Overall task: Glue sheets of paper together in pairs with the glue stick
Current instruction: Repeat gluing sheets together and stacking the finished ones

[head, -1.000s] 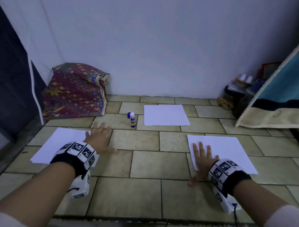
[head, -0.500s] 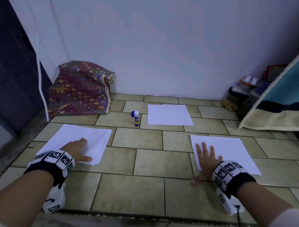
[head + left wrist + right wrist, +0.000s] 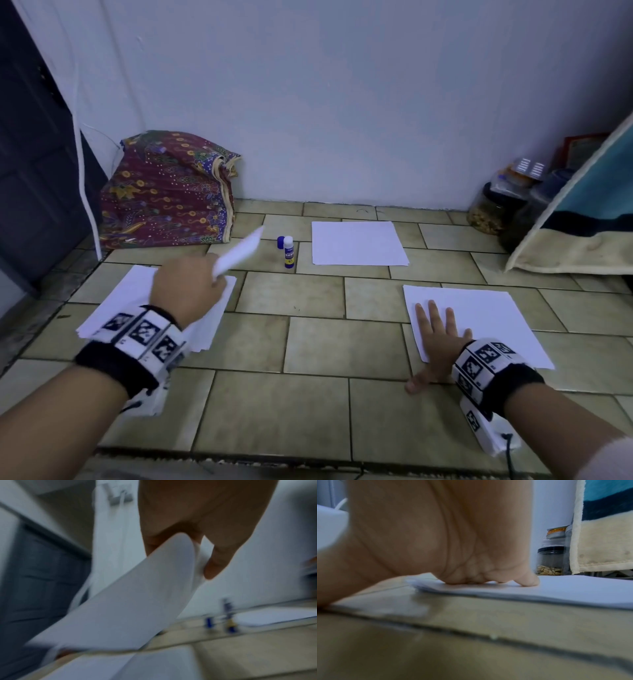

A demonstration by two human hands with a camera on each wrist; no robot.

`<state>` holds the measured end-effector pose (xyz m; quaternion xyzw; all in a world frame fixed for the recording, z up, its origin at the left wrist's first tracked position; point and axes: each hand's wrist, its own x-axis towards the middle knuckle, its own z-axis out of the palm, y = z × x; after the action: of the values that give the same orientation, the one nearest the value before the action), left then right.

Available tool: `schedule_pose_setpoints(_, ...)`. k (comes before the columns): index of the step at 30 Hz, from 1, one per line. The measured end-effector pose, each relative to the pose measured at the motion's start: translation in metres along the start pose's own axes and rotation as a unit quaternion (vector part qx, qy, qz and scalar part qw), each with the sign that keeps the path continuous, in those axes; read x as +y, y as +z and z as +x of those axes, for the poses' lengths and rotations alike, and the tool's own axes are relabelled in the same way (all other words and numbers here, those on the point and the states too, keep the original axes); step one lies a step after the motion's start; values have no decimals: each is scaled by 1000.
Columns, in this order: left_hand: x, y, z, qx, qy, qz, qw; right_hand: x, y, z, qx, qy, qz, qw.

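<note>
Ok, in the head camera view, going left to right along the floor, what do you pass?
Patterned cloth bundle → left hand holding a lifted sheet → glue stick → far sheet of paper → right hand flat on the right sheet → jars by the wall.

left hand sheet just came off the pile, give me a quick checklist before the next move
1. Grip on the lifted sheet: ok. The left hand pinches it at one end, and the sheet curls in the left wrist view.
2. Only one sheet picked: cannot tell, the picture is blurred.
3. Left pile lying flat on the floor: ok, though its sheets are slightly fanned.
4. Right pile held still: ok. The right hand lies flat on its near corner.
5. Glue stick ready: ok. It stands upright with its blue cap off beside it.
6. Far sheet free as a landing spot: ok, nothing lies on it.
</note>
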<state>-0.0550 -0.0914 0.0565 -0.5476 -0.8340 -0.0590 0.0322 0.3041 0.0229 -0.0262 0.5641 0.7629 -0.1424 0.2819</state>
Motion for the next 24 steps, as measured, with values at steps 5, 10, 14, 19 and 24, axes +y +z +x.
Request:
schedule_pose_setpoints(5, 99, 23, -16, -117, 108, 15, 987, 0, -2, 0, -5, 3, -2, 1000)
schedule_pose_setpoints(10, 146, 52, -22, -228, 133, 42, 964, -1, -3, 3, 0, 10, -9, 1000)
schedule_pose_setpoints(14, 147, 55, -16, -275, 150, 65, 947, -4, -10, -2, 1, 17, -14, 1000)
schedule_pose_setpoints(19, 129, 54, 1, -313, 176, 46, 932, 0, -28, -3, 13, 8, -6, 1000)
schedule_pose_setpoints(24, 116, 69, 12, -313, 169, -6, 935, 2, -58, 0, 15, 7, 7, 1000)
